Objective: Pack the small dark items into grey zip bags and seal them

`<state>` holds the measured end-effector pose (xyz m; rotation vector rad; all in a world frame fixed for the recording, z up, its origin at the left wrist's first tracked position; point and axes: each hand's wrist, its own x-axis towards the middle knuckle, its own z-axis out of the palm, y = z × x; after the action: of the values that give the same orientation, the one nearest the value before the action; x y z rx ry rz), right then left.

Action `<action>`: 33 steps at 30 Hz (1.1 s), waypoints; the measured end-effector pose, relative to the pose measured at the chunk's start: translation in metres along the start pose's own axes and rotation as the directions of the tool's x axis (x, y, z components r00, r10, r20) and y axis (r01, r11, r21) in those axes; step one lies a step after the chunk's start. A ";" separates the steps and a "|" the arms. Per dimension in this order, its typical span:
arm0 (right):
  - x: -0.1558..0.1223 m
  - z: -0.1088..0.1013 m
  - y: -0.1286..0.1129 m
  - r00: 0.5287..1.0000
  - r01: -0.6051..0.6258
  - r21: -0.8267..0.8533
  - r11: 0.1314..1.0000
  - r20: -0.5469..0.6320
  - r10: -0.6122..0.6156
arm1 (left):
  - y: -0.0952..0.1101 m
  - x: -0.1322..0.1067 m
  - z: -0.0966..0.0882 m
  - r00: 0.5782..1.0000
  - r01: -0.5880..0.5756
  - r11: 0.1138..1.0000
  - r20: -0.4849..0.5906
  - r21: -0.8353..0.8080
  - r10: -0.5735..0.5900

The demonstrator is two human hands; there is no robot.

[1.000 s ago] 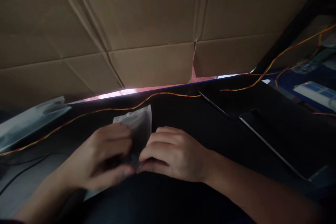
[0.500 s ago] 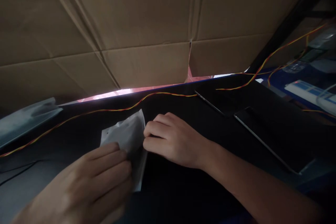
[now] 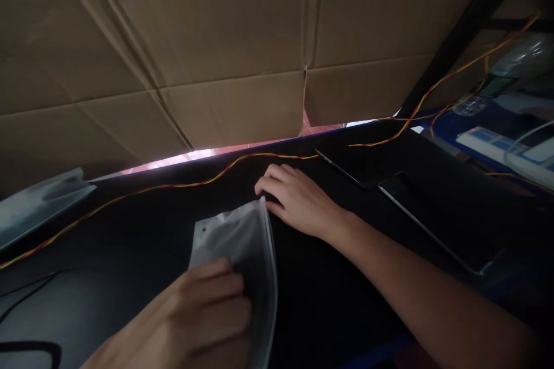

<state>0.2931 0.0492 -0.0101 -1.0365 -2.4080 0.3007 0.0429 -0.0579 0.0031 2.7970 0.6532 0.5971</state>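
The translucent pouch (image 3: 234, 236) was, in the head view, above the near part of the bench (image 3: 147, 225), its lower end running out of sight toward the near edge. Your left hand (image 3: 199, 317) had its fingers curled over the pouch and seemed to hold it; the thumb was hidden, so I couldn't tell how firmly. Your right hand (image 3: 289, 196) had bent fingers and only a narrow gap to the thumb, at the pouch's upper right corner; whether it pinched that corner I couldn't tell. A twisted wire (image 3: 168, 185) followed the bench's far edge, just beyond your right fingertips. Two flat dark devices, a nearer one (image 3: 433, 225) and a farther one (image 3: 346, 164), lay toward the far right corner.

The likeliest trouble, as I judged it, was the thin film creasing or slipping if your hands pulled unevenly, since its long side bowed. Your right fingers could also snag the wire by reaching farther, and a sideways sweep could knock the nearer device.
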 end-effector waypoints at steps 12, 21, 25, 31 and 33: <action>-0.007 -0.012 -0.022 0.945 -0.279 0.338 0.899 0.261 0.196 | -0.056 0.009 0.007 0.845 0.534 0.842 -0.069 0.070 -0.530; -0.006 -0.003 -0.029 0.919 -0.389 0.529 0.754 0.278 0.280 | -0.076 -0.005 0.004 0.754 0.634 0.766 0.134 0.108 -0.643; -0.003 -0.016 -0.014 0.905 -0.424 0.516 0.744 0.211 0.369 | -0.105 -0.024 -0.004 0.745 0.620 0.764 0.169 0.180 -0.645; -0.004 -0.039 0.004 0.846 -0.531 0.114 0.839 0.122 0.519 | -0.119 -0.061 -0.048 0.738 0.551 0.778 0.259 0.303 -0.623; -0.006 -0.044 0.008 0.833 -0.547 -0.014 0.837 0.095 0.545 | -0.120 -0.071 -0.061 0.767 0.520 0.773 0.198 0.363 -0.610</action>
<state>0.3246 0.0504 0.0218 -1.7337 -2.1304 0.5718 -0.0865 0.0217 -0.0006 2.6105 1.5413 -0.0663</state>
